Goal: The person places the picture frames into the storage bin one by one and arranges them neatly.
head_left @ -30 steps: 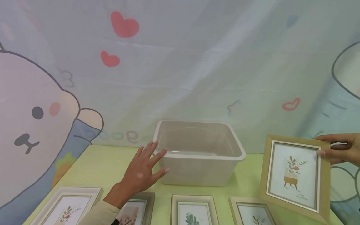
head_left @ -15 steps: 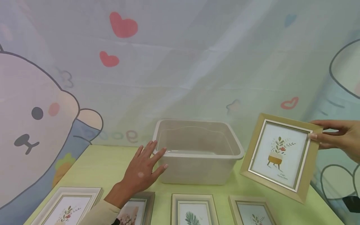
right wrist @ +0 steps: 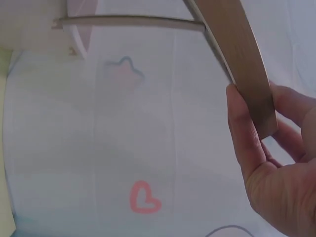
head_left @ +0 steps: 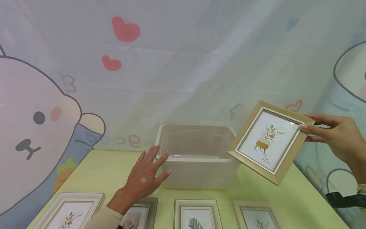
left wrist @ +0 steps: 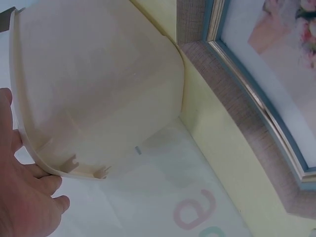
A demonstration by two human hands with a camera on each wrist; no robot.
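My right hand [head_left: 340, 133] pinches a tan picture frame [head_left: 271, 146] by its upper right corner. The frame shows a potted-plant print and hangs tilted in the air, its left corner overlapping the bin's right side in the head view. In the right wrist view, thumb and fingers grip the frame's edge [right wrist: 242, 59]. My left hand [head_left: 143, 178] has its fingers spread at the left rim of a whitish plastic bin [head_left: 197, 175]. The left wrist view shows those fingers touching the rim [left wrist: 29, 153]. Part of the bin's right rim is hidden behind the frame.
Along the table's [head_left: 111, 162] near side lie a white frame [head_left: 95, 202], a grey-brown frame [head_left: 151, 213] partly behind my left arm, a palm-print frame [head_left: 197, 219] and a beige frame [head_left: 258, 219]. A cartoon-printed cloth [head_left: 183, 63] hangs behind the bin.
My right hand has carried the tan frame left and upward, closer to the bin, and the frame has tilted more. My left hand stays at the rim.
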